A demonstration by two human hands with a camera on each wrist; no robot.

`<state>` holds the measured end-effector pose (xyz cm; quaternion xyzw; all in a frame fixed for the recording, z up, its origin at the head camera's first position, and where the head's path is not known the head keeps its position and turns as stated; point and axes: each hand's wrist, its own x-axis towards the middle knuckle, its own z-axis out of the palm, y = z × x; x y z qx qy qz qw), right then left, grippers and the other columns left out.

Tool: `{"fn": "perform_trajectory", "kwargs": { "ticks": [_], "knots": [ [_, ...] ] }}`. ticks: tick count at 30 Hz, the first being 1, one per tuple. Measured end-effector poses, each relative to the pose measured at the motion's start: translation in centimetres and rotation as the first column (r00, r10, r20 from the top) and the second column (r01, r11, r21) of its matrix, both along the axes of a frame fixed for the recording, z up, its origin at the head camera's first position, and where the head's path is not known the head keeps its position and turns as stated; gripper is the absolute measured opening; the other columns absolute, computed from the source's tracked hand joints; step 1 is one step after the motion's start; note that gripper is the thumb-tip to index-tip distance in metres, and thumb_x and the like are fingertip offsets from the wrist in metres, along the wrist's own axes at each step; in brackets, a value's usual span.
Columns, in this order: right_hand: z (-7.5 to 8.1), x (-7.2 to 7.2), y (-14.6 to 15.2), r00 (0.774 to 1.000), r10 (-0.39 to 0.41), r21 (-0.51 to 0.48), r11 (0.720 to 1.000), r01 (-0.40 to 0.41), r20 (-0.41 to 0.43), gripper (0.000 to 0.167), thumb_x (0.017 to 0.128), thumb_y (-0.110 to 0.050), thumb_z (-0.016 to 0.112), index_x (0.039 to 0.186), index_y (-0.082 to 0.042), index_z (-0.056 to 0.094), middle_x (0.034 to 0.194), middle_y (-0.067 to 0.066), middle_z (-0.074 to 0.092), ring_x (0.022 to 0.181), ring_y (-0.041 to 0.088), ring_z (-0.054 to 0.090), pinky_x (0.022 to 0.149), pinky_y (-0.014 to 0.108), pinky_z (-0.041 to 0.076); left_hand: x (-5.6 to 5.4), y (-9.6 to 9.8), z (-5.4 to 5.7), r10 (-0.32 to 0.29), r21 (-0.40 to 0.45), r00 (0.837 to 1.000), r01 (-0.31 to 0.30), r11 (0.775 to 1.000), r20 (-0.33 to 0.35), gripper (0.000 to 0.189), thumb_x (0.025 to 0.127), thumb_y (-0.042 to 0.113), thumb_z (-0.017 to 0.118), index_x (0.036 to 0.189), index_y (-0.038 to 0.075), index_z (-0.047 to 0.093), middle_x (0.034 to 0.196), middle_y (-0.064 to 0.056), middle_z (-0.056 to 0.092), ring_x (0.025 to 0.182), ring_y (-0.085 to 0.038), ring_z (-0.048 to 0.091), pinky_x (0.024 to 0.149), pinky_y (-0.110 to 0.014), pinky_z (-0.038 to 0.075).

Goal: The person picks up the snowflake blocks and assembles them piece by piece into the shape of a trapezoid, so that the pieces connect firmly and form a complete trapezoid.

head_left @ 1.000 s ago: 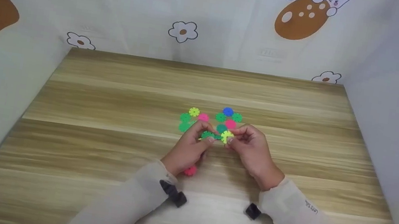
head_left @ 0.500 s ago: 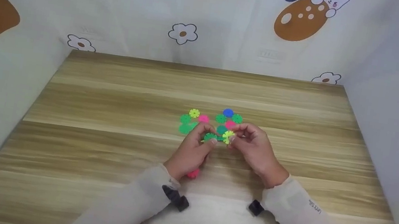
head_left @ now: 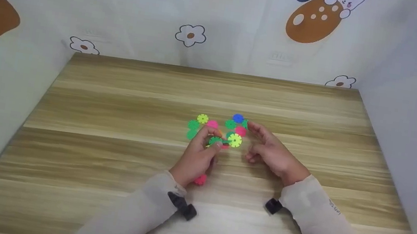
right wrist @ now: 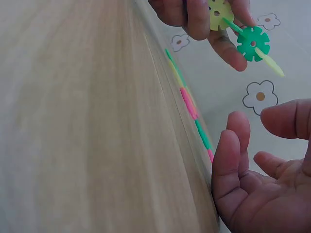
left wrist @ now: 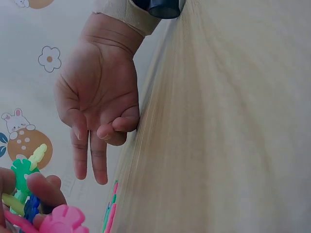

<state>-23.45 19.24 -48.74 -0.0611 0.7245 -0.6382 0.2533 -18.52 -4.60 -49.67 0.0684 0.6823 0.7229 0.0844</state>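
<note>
My left hand (head_left: 198, 154) pinches a cluster of interlocked notched plastic discs above the table. A yellow disc (head_left: 234, 140) stands at the cluster's right end, joined to a green disc (right wrist: 252, 43) in the right wrist view. Pink (left wrist: 63, 221) and dark blue (left wrist: 32, 208) discs of the cluster show in the left wrist view, partly hidden by the fingers. My right hand (head_left: 275, 156) holds nothing. Its index finger reaches out, the tip overlapping a loose green disc (head_left: 245, 123) at the back right; the other fingers bend loosely.
Loose discs lie flat beyond the hands: a blue one (head_left: 238, 118), a pink one (head_left: 240, 131), a yellow one (head_left: 203, 118) and several green. A red disc (head_left: 201, 179) lies by the left wrist. Patterned cloth walls (head_left: 136, 19) border the wooden table (head_left: 97, 199).
My right hand has let go of the yellow disc and moved right and away from the body, its index finger extending. The yellow disc stays on the cluster in my left hand.
</note>
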Motion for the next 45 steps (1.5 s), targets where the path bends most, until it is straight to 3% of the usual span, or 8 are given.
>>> {"fn": "perform_trajectory", "kwargs": {
  "ticks": [6, 14, 21, 27, 35, 39, 42, 45],
  "knots": [
    [0.2, -0.3, 0.3, 0.999, 0.054, 0.096, 0.994, -0.054, 0.004, 0.077, 0.096, -0.002, 0.056, 0.167, -0.011, 0.026, 0.171, 0.009, 0.026, 0.074, 0.017, 0.061, 0.07, 0.027, 0.059, 0.0, -0.1, 0.0, -0.003, 0.002, 1.0, 0.003, 1.0, 0.006, 0.017, 0.11, 0.01, 0.051, 0.126, 0.009, 0.05, 0.12, -0.013, 0.066, 0.061, -0.023, 0.052, 0.053, -0.031, 0.046],
    [0.7, -0.1, 0.0, 0.998, -0.027, 0.216, 0.976, 0.037, -0.052, 0.067, 0.095, -0.001, 0.055, 0.159, -0.003, 0.036, 0.163, 0.015, 0.038, 0.068, 0.017, 0.055, 0.063, 0.026, 0.054, 0.0, -0.2, 0.0, 0.004, -0.013, 1.0, -0.004, 1.0, 0.026, 0.018, 0.109, 0.012, 0.052, 0.127, 0.01, 0.05, 0.098, -0.024, 0.057, 0.058, -0.02, 0.052, 0.052, -0.029, 0.045],
    [0.8, 0.0, 0.1, 0.989, -0.13, 0.231, 0.962, 0.145, -0.076, 0.048, 0.096, 0.001, 0.052, 0.143, 0.007, 0.051, 0.122, 0.02, 0.061, 0.06, 0.012, 0.049, 0.058, 0.025, 0.05, 0.1, -0.3, 0.0, 0.001, -0.009, 1.0, -0.001, 1.0, 0.008, 0.017, 0.109, 0.011, 0.052, 0.126, 0.01, 0.049, 0.115, -0.022, 0.06, 0.055, -0.015, 0.048, 0.049, -0.026, 0.042],
    [0.8, 0.1, 0.6, 0.995, -0.031, 0.415, 0.907, 0.07, -0.099, 0.05, 0.097, -0.008, 0.065, 0.146, -0.003, 0.057, 0.089, 0.005, 0.06, 0.06, 0.012, 0.053, 0.059, 0.026, 0.052, 0.0, -0.4, 0.0, -0.007, -0.01, 1.0, 0.007, 1.0, 0.029, 0.02, 0.11, 0.013, 0.053, 0.129, 0.008, 0.049, 0.11, -0.025, 0.06, 0.056, -0.017, 0.05, 0.049, -0.027, 0.042],
    [0.8, 0.7, 0.4, 0.965, 0.153, 0.545, 0.838, -0.012, -0.214, 0.027, 0.088, -0.003, 0.075, 0.114, -0.008, 0.073, 0.102, 0.008, 0.067, 0.092, 0.022, 0.056, 0.085, 0.037, 0.049, 0.0, -0.4, -0.2, 0.0, -0.012, 0.999, 0.001, 1.0, 0.039, 0.019, 0.109, 0.013, 0.054, 0.128, 0.011, 0.051, 0.118, -0.025, 0.063, 0.057, -0.018, 0.05, 0.05, -0.028, 0.043],
    [1.0, 1.0, 0.2, 0.955, 0.195, 0.569, 0.822, -0.035, -0.223, 0.022, 0.087, -0.001, 0.077, 0.106, -0.006, 0.068, 0.097, 0.008, 0.064, 0.09, 0.022, 0.055, 0.081, 0.035, 0.047, 0.0, -0.4, -0.2, -0.003, -0.006, 0.999, 0.003, 1.0, 0.037, 0.018, 0.109, 0.013, 0.054, 0.127, 0.011, 0.051, 0.115, -0.022, 0.063, 0.056, -0.017, 0.05, 0.051, -0.028, 0.043],
    [0.9, 1.1, 0.0, 0.957, 0.176, 0.536, 0.844, -0.026, -0.232, 0.017, 0.088, -0.002, 0.077, 0.1, -0.005, 0.065, 0.092, 0.005, 0.063, 0.084, 0.019, 0.055, 0.076, 0.031, 0.047, 0.0, -0.4, -0.2, -0.004, -0.003, 0.999, 0.005, 1.0, 0.035, 0.017, 0.109, 0.013, 0.053, 0.126, 0.013, 0.051, 0.114, -0.02, 0.065, 0.056, -0.016, 0.049, 0.051, -0.028, 0.043],
    [0.5, 1.1, -0.2, 0.973, 0.101, 0.412, 0.911, -0.007, -0.207, 0.014, 0.09, 0.0, 0.073, 0.097, -0.004, 0.061, 0.084, 0.003, 0.063, 0.074, 0.015, 0.059, 0.068, 0.026, 0.05, 0.0, -0.5, -0.2, -0.009, -0.01, 1.0, 0.009, 1.0, 0.028, 0.017, 0.109, 0.013, 0.053, 0.126, 0.013, 0.05, 0.116, -0.019, 0.065, 0.056, -0.015, 0.05, 0.051, -0.028, 0.043]
  ]
}}
